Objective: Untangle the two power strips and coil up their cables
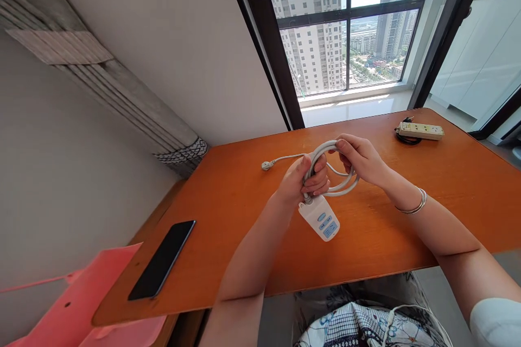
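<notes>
A small white power strip (324,222) with blue sockets hangs from its cord just below my left hand (308,176). That hand is closed around the looped white cord (340,191), close to where it enters the strip. My right hand (362,157) pinches the top of the loops, to the right of the left hand. The cord's free end runs out to the left, and its plug (267,165) is over the wooden table (228,217). Some fingers of the right hand are hidden behind the cord.
A second, cream power strip (421,130) with a black cord lies at the table's far right. A black phone (161,260) rests near the left edge. Beyond the table are a window (345,54) and a grey curtain (134,103). A pink bag-like item (81,298) is at lower left.
</notes>
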A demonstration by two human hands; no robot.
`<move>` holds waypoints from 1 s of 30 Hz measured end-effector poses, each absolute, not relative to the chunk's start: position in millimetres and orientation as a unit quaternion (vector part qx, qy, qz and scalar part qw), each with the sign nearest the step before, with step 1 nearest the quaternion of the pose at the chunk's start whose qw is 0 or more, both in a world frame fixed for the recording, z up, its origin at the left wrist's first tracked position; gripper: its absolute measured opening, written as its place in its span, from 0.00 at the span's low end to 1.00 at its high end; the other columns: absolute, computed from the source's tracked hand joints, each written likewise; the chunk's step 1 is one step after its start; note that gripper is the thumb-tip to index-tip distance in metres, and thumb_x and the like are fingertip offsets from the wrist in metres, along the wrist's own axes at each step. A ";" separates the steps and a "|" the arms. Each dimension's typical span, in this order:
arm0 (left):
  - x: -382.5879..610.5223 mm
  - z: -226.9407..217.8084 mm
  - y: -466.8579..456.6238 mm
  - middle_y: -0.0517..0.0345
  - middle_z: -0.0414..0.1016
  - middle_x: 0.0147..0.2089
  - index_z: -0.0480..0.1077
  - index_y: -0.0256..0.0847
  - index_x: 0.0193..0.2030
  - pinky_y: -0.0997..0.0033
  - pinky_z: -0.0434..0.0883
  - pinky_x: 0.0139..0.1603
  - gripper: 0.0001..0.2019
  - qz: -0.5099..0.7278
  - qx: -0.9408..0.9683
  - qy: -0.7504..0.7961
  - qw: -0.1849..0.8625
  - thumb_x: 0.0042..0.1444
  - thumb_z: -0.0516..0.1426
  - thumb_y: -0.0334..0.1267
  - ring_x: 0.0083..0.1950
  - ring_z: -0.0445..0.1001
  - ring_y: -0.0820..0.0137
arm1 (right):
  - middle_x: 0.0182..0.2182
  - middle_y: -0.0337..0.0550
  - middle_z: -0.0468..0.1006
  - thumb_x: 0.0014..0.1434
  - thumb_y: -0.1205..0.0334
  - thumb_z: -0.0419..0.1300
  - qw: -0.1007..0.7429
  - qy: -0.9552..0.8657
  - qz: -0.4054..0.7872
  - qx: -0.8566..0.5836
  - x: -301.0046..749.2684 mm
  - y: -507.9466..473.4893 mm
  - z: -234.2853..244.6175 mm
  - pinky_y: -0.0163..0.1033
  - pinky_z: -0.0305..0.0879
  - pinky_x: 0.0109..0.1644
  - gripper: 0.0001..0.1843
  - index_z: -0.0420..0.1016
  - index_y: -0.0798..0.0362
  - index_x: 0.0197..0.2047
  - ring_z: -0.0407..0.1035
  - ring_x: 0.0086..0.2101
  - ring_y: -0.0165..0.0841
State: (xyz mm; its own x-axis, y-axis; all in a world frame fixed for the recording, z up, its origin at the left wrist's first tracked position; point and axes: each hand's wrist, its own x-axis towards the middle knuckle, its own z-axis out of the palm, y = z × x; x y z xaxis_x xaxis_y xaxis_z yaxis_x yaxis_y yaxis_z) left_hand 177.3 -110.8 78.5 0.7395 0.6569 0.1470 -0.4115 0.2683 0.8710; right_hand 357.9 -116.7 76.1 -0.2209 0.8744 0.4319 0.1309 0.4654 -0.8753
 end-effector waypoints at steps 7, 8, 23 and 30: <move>176.4 79.1 -109.5 0.74 0.45 0.12 0.52 0.41 0.23 0.82 0.53 0.14 0.29 0.338 0.418 0.170 0.826 0.62 0.51 0.64 0.11 0.37 0.83 | 0.29 0.42 0.75 0.61 0.30 0.54 0.527 -0.670 0.376 -0.363 358.1 -114.3 74.7 0.31 0.66 0.25 0.32 0.73 0.54 0.32 0.72 0.26 0.28; 176.0 79.8 -109.0 0.73 0.45 0.12 0.52 0.41 0.23 0.82 0.53 0.13 0.29 0.335 0.416 0.174 0.828 0.63 0.50 0.64 0.11 0.37 0.83 | 0.32 0.43 0.77 0.61 0.30 0.54 0.531 -0.671 0.368 -0.363 357.5 -115.1 75.3 0.31 0.66 0.25 0.33 0.76 0.55 0.35 0.73 0.26 0.27; 183.8 71.4 -112.6 0.69 0.58 0.11 0.53 0.43 0.25 0.76 0.57 0.13 0.31 0.277 0.514 0.161 0.796 0.56 0.51 0.71 0.08 0.52 0.78 | 0.17 0.34 0.70 0.61 0.30 0.53 0.573 -0.605 0.383 -0.398 355.0 -115.8 76.4 0.32 0.59 0.20 0.30 0.70 0.51 0.31 0.64 0.17 0.27; 182.6 72.1 -110.6 0.73 0.53 0.11 0.53 0.43 0.25 0.77 0.57 0.13 0.29 0.291 0.470 0.159 0.818 0.59 0.52 0.67 0.07 0.46 0.80 | 0.20 0.37 0.72 0.58 0.28 0.56 0.568 -0.556 0.478 -0.374 354.7 -105.6 71.3 0.32 0.63 0.21 0.31 0.68 0.52 0.30 0.65 0.18 0.27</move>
